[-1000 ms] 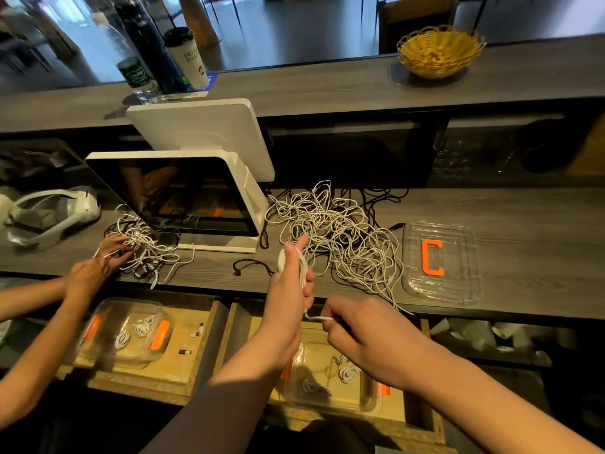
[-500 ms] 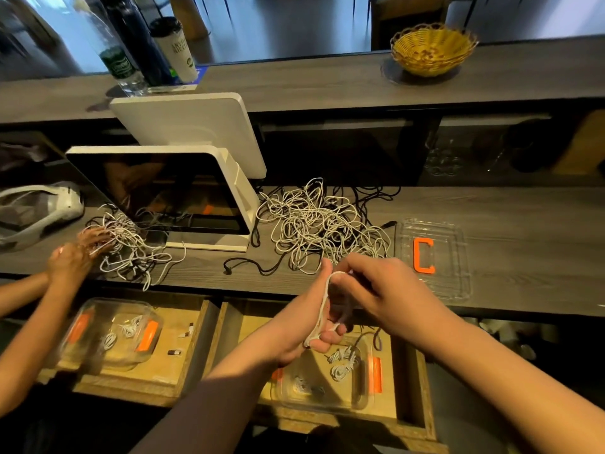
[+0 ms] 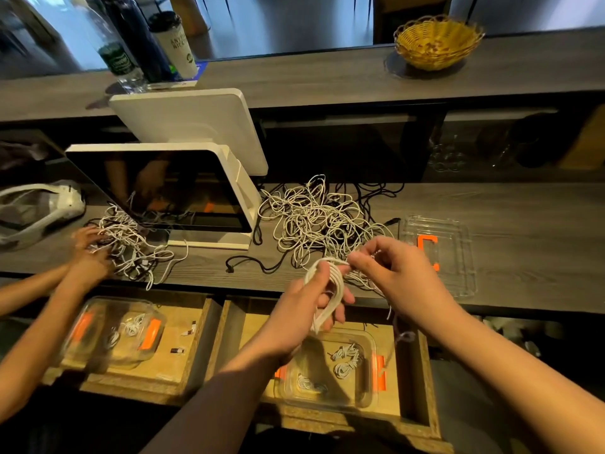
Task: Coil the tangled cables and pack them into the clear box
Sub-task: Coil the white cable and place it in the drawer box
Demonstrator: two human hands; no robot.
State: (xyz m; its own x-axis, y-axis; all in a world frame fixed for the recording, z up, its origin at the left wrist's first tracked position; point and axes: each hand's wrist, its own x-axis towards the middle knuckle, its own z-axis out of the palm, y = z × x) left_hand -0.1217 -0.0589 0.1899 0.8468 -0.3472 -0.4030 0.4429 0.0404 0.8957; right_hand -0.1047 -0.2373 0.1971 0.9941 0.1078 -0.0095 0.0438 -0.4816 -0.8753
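A tangled pile of white cables [image 3: 314,217] lies on the dark wooden counter, with black cable mixed in. My left hand [image 3: 304,306] grips a coil of white cable [image 3: 327,290] wound in long loops, held above the open drawer. My right hand [image 3: 393,273] pinches the cable's free strand at the top of the coil. Below, a clear box [image 3: 363,398] with orange latches sits in the drawer and holds several small coiled cables. Its clear lid [image 3: 455,253] with orange marking lies on the counter to the right.
A white point-of-sale screen [image 3: 170,188] stands left of the pile. Another person's hands [image 3: 88,253] work a second cable tangle [image 3: 131,247] at left, above a second clear box [image 3: 95,352] in a drawer. A yellow wicker basket [image 3: 438,40], bottles and a cup stand on the upper shelf.
My hands came together and rose from below the counter edge; the coil on my left hand has gained loops. My right hand moved up to the coil's top.
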